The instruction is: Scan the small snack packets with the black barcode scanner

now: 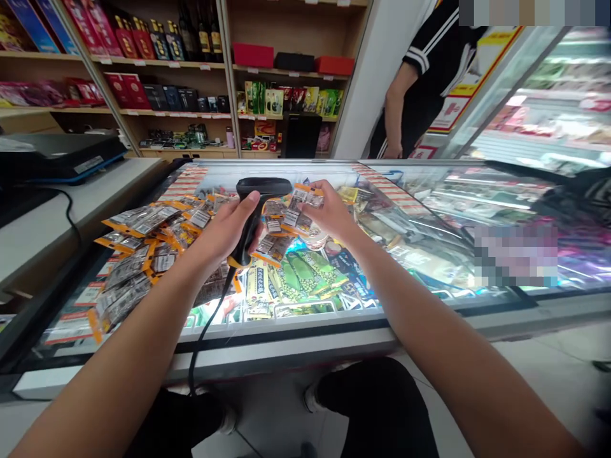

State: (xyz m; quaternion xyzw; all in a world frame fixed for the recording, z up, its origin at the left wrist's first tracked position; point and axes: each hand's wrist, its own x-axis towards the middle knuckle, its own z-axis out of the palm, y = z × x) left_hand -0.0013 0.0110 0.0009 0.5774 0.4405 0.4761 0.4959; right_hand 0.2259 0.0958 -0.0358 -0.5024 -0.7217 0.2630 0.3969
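My left hand (229, 229) is wrapped round the handle of a black corded barcode scanner (249, 219), its head turned up and away from me. Between the fingers of my right hand (329, 213) is a small orange-edged snack packet (305, 196), close to the scanner's right side. More of these packets (274, 245) lie on the glass just under both hands. To the left spreads a big loose heap of the same packets (138, 254), partly covered by my left forearm. The scanner's cable (210, 321) hangs down over the front edge.
Beneath me is a glass-topped freezer (286, 327) with bagged goods inside. A dark device (62, 156) stands on the left side counter (119, 184). Behind are stocked shelves (167, 63). A person in black (429, 70) stands beyond the freezer at the right.
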